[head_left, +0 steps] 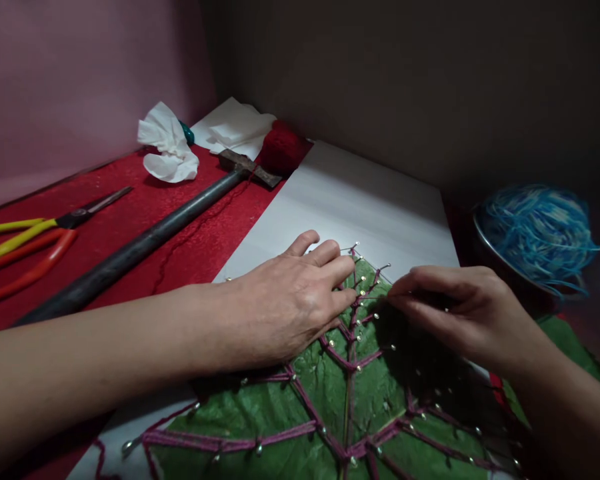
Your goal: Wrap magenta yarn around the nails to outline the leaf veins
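Broad green leaf (325,397): nearest me, on a white rectangular board (375,200), beneath both hands.
Purple yarn (200,440): looped round small silver pins (259,450) across it.
Right hand (463,310): thumb and forefinger pinching a thin dark strand (373,298).
Left hand (295,300): over the leaf, fingers slightly spread; whether gripping, I can't tell.
Dark-handled metal hammer (155,235): beyond, on the red tabletop (220,223).

Txt, nos. — none legible

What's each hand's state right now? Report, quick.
Left hand: resting over the leaf; fingertips partly hidden, so whether it grips anything cannot be told.
Right hand: closed, thumb and fingers pinching a thread.
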Motion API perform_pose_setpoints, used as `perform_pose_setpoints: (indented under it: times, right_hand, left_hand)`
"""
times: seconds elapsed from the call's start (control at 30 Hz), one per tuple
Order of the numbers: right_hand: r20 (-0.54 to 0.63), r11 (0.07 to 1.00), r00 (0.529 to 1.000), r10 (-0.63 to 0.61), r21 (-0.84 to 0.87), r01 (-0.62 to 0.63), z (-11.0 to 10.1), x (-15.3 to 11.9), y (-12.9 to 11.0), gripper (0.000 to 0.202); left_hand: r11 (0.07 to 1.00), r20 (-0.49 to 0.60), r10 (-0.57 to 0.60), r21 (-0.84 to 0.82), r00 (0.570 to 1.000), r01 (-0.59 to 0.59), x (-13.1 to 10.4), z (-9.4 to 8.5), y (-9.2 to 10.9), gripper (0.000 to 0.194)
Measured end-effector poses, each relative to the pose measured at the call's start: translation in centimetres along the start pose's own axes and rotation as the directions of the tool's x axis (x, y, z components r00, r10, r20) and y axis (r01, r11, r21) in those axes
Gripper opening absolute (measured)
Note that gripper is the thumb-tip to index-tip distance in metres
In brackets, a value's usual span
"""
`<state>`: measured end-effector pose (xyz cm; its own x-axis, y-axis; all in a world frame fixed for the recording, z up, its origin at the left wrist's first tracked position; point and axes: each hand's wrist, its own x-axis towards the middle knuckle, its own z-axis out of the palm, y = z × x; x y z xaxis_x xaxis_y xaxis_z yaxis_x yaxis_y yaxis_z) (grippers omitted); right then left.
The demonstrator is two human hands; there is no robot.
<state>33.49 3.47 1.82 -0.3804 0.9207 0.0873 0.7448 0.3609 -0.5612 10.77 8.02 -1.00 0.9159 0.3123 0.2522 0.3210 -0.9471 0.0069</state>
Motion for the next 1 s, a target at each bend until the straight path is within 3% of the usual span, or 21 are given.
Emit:
perform_pose_setpoints:
  times: [0.1,0.2,0.4,1.0]
  right_hand:
    - [0.012,0.985,0.988,0.152,0.081,-0.153,-0.1,0.2,0.1,0.013]
    - [-0.010,0.974,0.975,0.221,0.055,-0.221,0.1,0.5,0.2,0.015]
    - [-0.087,0.958,0.966,0.243,-0.134,-0.253,0.4,0.9,0.6,0.016]
    - [-0.202,0.933,0.960,0.196,-0.264,-0.246,1.4,1.5,1.3,0.018]
  left_hand:
    - [1.000,0.001,-0.003,-0.016,1.000,0.003,0.1,-0.1,0.0,0.025]
    - [1.000,0.007,-0.002,-0.029,1.000,0.003,0.2,-0.2,0.0,0.027]
    - [0.999,-0.019,-0.003,-0.050,1.000,0.002,0.2,-0.1,-0.1,0.028]
    - [1.000,0.022,-0.002,-0.026,1.000,0.002,0.2,-0.4,-0.1,0.030]
